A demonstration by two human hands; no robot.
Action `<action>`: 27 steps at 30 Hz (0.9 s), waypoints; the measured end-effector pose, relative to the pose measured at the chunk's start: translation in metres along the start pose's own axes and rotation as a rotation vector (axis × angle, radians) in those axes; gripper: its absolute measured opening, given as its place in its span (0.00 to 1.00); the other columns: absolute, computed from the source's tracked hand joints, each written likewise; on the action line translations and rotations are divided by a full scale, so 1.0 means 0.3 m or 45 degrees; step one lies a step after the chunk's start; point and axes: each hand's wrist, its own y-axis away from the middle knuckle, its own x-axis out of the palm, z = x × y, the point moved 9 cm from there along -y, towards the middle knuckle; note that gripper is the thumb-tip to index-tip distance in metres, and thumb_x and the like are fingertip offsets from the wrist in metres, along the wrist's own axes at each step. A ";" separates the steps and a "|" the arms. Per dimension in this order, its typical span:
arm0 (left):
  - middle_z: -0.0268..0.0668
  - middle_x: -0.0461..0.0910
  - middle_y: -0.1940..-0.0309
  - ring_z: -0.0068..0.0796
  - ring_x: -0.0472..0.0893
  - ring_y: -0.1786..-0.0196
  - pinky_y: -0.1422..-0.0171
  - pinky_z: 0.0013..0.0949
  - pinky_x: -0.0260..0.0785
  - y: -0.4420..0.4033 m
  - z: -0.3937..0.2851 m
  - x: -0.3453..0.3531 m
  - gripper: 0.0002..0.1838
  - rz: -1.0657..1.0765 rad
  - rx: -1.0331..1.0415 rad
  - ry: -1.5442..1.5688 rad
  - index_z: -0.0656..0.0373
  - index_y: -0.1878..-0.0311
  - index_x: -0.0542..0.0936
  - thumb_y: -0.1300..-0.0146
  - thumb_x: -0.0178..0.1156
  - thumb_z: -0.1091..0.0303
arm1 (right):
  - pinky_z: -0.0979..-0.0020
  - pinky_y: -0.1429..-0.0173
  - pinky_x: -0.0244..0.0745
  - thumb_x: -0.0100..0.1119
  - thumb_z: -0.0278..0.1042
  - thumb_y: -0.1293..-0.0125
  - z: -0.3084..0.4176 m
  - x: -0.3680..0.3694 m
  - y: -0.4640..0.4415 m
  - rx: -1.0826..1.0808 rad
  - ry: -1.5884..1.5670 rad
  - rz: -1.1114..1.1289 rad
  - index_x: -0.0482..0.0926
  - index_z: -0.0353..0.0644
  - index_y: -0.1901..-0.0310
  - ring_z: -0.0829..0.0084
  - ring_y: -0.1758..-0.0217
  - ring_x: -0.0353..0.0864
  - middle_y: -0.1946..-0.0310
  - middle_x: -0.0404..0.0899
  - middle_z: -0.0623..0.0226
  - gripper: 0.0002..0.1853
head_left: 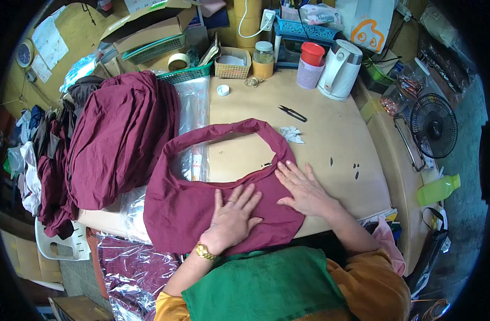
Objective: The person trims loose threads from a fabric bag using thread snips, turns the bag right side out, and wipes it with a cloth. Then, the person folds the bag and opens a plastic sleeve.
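Observation:
A maroon fabric shoulder bag (175,219) lies flat on the table in front of me, its wide strap looped toward the far side. A zipper runs along the upper edge of its body, with the metal pull near the strap's right base. My left hand (231,216), a gold watch at the wrist, rests palm down on the middle of the bag with fingers spread. My right hand (303,190) is also flat, its fingers on the bag's right side near the zipper end. Neither hand grips anything.
A pile of maroon bags (122,139) stands at the left beside clear plastic sheets (194,107). Thread snips (293,113) and a white scrap (292,135) lie beyond the strap. A white kettle (340,69), lilac cup (309,75) and jar (263,59) line the back; a black fan (433,125) is right.

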 end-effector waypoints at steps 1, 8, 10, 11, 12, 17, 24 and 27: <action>0.42 0.54 0.21 0.44 0.50 0.19 0.21 0.69 0.35 0.034 0.054 0.045 0.40 0.216 -0.158 0.062 0.52 0.23 0.59 0.31 0.52 0.41 | 0.37 0.20 0.34 0.55 0.61 0.32 -0.010 -0.003 0.004 0.004 0.025 0.074 0.55 0.42 0.24 0.62 0.16 0.41 0.20 0.46 0.61 0.44; 0.48 0.68 0.29 0.48 0.66 0.26 0.22 0.56 0.51 0.242 0.201 -0.118 0.28 -0.072 -0.442 0.149 0.58 0.31 0.72 0.31 0.59 0.56 | 0.53 0.30 0.64 0.63 0.34 0.35 -0.196 -0.147 -0.078 -0.015 -0.369 -0.474 0.81 0.41 0.48 0.58 0.33 0.72 0.43 0.78 0.57 0.15; 0.48 0.74 0.35 0.48 0.70 0.29 0.23 0.50 0.57 0.230 0.163 -0.165 0.24 -0.151 -0.343 0.249 0.60 0.35 0.75 0.32 0.60 0.64 | 0.58 0.36 0.70 0.61 0.30 0.35 -0.282 -0.202 -0.091 0.178 -0.554 -0.754 0.82 0.39 0.53 0.57 0.40 0.77 0.50 0.81 0.56 0.10; 0.48 0.74 0.35 0.48 0.70 0.29 0.23 0.50 0.57 0.219 0.163 -0.163 0.24 -0.156 -0.347 0.246 0.60 0.35 0.75 0.32 0.60 0.64 | 0.60 0.41 0.71 0.59 0.27 0.35 -0.275 -0.242 -0.101 0.183 -0.470 -0.814 0.82 0.38 0.54 0.57 0.43 0.77 0.54 0.80 0.56 0.09; 0.47 0.75 0.36 0.48 0.71 0.30 0.23 0.49 0.58 0.198 0.155 -0.149 0.23 -0.141 -0.278 0.271 0.60 0.35 0.75 0.33 0.60 0.66 | 0.62 0.45 0.73 0.58 0.24 0.35 -0.260 -0.282 -0.107 0.187 -0.385 -0.878 0.81 0.37 0.55 0.57 0.46 0.78 0.57 0.79 0.55 0.08; 0.44 0.70 0.31 0.45 0.64 0.25 0.23 0.65 0.47 0.126 0.251 -0.098 0.28 -0.127 -0.362 -0.015 0.57 0.30 0.70 0.31 0.58 0.58 | 0.60 0.42 0.73 0.60 0.28 0.34 0.180 -0.224 -0.070 -0.267 -0.334 -0.636 0.82 0.37 0.55 0.55 0.46 0.78 0.56 0.79 0.55 0.09; 0.42 0.49 0.20 0.54 0.45 0.19 0.26 0.77 0.35 0.184 0.169 0.033 0.40 0.097 -0.423 -0.151 0.55 0.23 0.59 0.30 0.50 0.41 | 0.54 0.28 0.61 0.64 0.30 0.38 -0.262 -0.235 -0.043 0.264 -0.303 -0.885 0.83 0.43 0.52 0.51 0.35 0.70 0.42 0.76 0.53 0.12; 0.44 0.48 0.20 0.55 0.43 0.19 0.26 0.77 0.34 0.191 0.143 0.051 0.41 0.082 -0.449 -0.162 0.56 0.22 0.57 0.30 0.50 0.41 | 0.54 0.31 0.63 0.65 0.32 0.39 -0.327 -0.190 -0.151 0.243 0.223 -0.973 0.85 0.45 0.53 0.49 0.36 0.70 0.40 0.76 0.52 0.12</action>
